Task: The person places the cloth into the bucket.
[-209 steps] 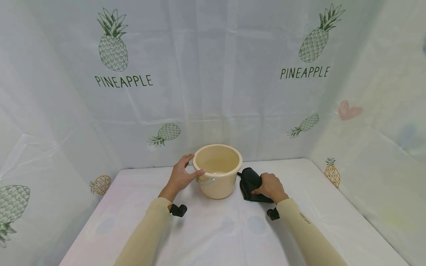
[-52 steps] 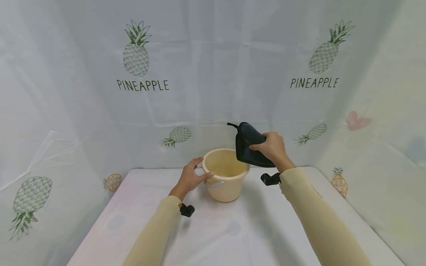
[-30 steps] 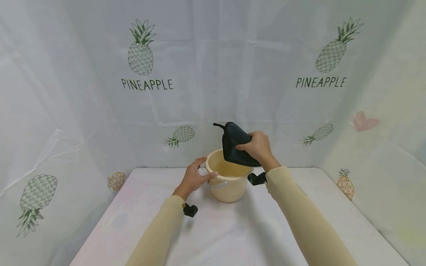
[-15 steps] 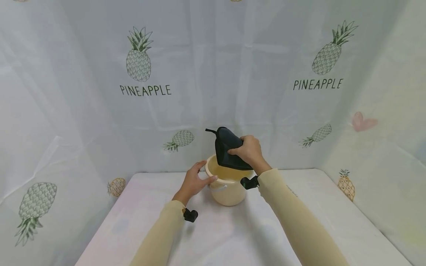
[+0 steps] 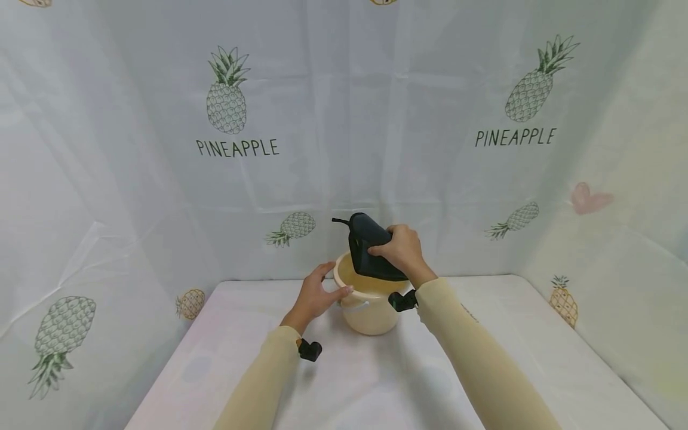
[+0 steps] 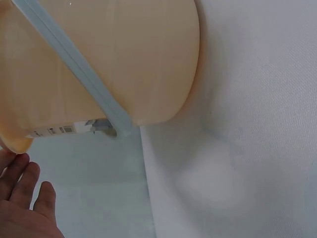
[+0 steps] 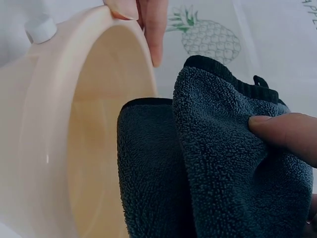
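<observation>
A cream plastic bucket stands upright on the table, its grey handle hanging down its side. At its left rim my left hand holds it, thumb on the front edge and fingers farther back. My right hand grips a folded dark blue-grey terry towel with black edging and a small hanging loop. The towel is above the bucket's mouth, its lower part overlapping the opening in the head view. Thumb on the near face, the rest of the right hand is mostly behind the cloth. Whether the bucket holds water I cannot tell.
A white cloth-covered table lies under the bucket. Behind it hangs a pale curtain printed with pineapples, with more curtain along both sides. A black wrist camera sits close to the bucket's front right.
Earlier the towel lay on the table right of the bucket under my right hand. It has been lifted and moved left over the bucket, lately slightly lower. My left hand stays at the rim.
</observation>
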Demonstrator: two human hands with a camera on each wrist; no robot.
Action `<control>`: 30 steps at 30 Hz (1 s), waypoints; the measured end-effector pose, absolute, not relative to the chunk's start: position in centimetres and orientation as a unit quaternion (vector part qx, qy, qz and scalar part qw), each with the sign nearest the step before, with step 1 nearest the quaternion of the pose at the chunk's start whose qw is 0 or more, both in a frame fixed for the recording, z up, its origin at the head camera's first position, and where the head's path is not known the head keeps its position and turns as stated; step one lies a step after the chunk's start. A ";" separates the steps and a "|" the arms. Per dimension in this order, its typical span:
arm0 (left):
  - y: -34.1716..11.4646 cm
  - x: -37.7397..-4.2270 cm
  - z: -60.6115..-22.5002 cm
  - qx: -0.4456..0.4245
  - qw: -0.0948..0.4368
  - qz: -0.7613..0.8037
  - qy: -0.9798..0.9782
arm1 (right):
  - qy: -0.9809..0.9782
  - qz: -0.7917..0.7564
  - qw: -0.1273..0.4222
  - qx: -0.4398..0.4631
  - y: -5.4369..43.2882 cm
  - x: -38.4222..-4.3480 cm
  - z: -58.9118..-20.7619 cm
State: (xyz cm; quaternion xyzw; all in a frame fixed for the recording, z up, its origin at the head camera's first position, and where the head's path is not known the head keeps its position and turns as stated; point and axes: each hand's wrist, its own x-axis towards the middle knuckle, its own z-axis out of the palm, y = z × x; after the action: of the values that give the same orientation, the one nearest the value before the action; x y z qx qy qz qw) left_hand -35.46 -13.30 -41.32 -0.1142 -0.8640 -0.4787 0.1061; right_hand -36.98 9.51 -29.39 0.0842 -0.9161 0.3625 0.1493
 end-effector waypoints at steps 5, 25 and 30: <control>-13.2 -35.2 -41.4 -0.111 0.107 -0.479 -0.864 | -0.914 0.366 0.149 0.093 9.5 -37.1 -29.9; -13.2 -35.4 -41.8 -0.123 0.108 -0.488 -0.857 | -0.896 0.411 0.141 0.092 11.7 -37.1 -30.9; -13.3 -35.3 -41.7 -0.120 0.109 -0.492 -0.855 | -0.893 0.416 0.142 0.093 12.1 -37.1 -31.0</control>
State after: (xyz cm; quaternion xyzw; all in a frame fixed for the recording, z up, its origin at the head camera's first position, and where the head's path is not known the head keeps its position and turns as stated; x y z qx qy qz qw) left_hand -35.34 -13.27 -41.68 -0.1197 -0.8555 -0.4918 0.1091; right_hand -37.08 12.11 -31.04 0.0929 -0.8933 0.4162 0.1418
